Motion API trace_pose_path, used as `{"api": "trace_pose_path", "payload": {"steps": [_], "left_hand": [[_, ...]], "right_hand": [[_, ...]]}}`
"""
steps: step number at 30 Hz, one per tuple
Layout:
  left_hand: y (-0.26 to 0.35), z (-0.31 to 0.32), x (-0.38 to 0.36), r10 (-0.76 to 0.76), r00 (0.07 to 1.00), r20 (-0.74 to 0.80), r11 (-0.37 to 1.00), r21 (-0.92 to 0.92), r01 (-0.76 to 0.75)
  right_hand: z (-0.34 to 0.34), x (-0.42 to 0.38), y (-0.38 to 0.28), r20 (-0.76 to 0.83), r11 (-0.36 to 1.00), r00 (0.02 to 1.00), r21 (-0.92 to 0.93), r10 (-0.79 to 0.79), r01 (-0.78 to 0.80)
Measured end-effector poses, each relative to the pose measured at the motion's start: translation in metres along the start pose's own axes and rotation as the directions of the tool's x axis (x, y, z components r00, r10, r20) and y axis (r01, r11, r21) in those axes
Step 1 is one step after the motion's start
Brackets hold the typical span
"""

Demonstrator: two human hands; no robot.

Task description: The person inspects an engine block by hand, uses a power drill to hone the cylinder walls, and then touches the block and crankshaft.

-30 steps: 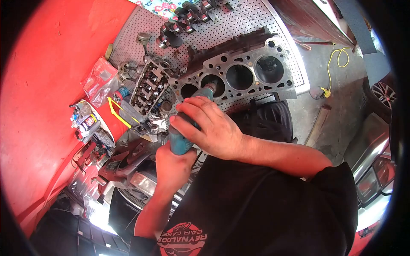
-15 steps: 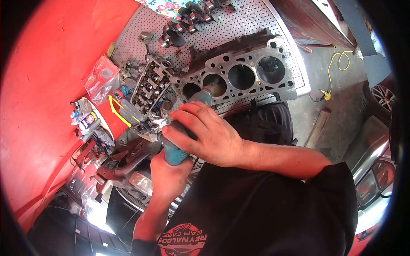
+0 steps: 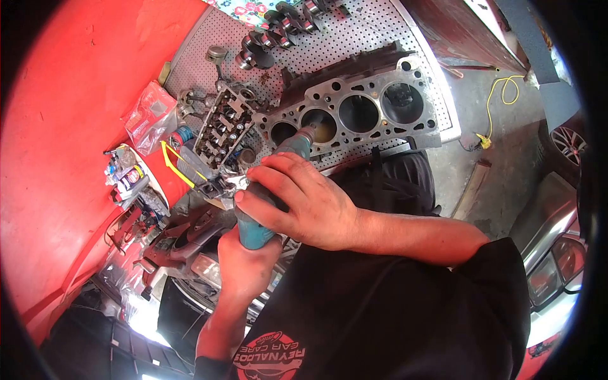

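Observation:
A teal and black power drill (image 3: 257, 232) slants up and to the right, its chuck end over the second cylinder bore from the left in the engine block (image 3: 396, 131). My right hand (image 3: 310, 204) is wrapped over the drill's body from above. Lower down, my left hand (image 3: 250, 266) grips its rear end; the fingers on the far side are hidden. A blurred shaft reaches from the chuck into the bore, and what sits on its end cannot be made out. The bore's inner wall looks yellowish and wet.
The block rests on a perforated metal table (image 3: 190, 63). A cylinder head (image 3: 223, 126), a piston with its rod (image 3: 216, 56) and a crankshaft (image 3: 278, 39) lie around it. Bottles and cans crowd a red drum (image 3: 166, 180) at left. A yellow cord (image 3: 491, 117) trails on the floor.
The drill and both hands have shifted slightly down and left. The chuck sits a little further back from the bore. The engine block has stayed where it was.

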State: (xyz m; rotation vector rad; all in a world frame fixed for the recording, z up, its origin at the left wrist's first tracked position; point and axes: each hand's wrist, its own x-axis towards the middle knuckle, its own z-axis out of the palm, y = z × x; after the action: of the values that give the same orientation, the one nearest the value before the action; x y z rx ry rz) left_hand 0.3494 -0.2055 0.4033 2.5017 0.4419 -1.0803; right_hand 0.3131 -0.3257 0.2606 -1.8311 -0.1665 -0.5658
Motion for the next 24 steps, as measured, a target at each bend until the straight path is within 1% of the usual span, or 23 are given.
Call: {"api": "trace_pose_path", "payload": {"steps": [4, 7, 10, 19, 22, 24], "left_hand": [[-0.001, -0.002, 0.000, -0.031, 0.999, 0.019, 1.000, 0.003, 0.031], [0.004, 0.000, 0.000, -0.013, 1.000, -0.005, 1.000, 0.010, 0.013], [0.004, 0.001, 0.002, -0.007, 1.000, -0.014, 0.999, 0.044, 0.007], [0.003, 0.007, 0.007, -0.040, 0.999, 0.007, 0.999, -0.032, 0.040], [0.004, 0.009, 0.009, -0.011, 1.000, 0.004, 1.000, -0.007, 0.011], [0.005, 0.010, 0.010, -0.027, 1.000, -0.001, 1.000, -0.011, 0.027]], "right_hand": [[0.001, 0.000, 0.001, 0.002, 1.000, 1.000, -0.004, -0.006, 0.006], [-0.001, 0.001, 0.000, 0.007, 1.000, 1.000, -0.006, 0.001, -0.001], [-0.004, 0.002, 0.000, 0.003, 0.999, 1.000, 0.032, 0.013, -0.013], [-0.003, -0.002, 0.007, 0.037, 1.000, 0.999, -0.019, 0.020, -0.019], [-0.003, -0.005, 0.008, 0.043, 0.999, 0.998, -0.011, 0.039, -0.039], [-0.003, -0.004, 0.009, 0.045, 0.999, 0.998, -0.003, 0.045, -0.045]]}}
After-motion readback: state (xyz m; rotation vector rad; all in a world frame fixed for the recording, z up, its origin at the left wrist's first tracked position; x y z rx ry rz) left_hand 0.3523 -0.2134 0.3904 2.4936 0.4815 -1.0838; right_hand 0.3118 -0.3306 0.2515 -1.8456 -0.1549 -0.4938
